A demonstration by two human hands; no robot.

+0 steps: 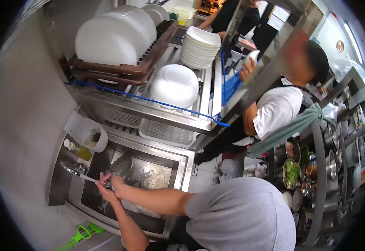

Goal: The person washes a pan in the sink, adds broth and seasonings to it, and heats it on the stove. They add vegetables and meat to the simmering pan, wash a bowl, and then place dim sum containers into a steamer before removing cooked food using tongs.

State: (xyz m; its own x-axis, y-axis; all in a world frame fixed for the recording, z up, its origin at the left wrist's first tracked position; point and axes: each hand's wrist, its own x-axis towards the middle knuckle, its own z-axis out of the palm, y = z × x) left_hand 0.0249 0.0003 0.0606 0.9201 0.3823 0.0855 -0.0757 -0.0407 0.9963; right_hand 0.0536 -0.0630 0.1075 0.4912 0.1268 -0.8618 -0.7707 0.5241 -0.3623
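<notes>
Both hands are close together over a steel sink (184,167), by the running tap (73,168). My left hand (106,190) is at the water stream with its fingers stretched out and apart. Against it lies my right hand (117,185), whose fingers are mostly hidden. A round, shiny metal vessel (122,165) sits just beyond the right hand; whether the hand touches or grips it is unclear. Water splashes around the hands and over the sink floor.
Beside the tap stand a pump bottle (82,152) and a white container (93,138). Above the sink, a steel rack (149,111) holds white plates (107,42), stacked dishes (200,47) and a large bowl (175,85). A co-worker (278,104) handles a white dish and blue cloth.
</notes>
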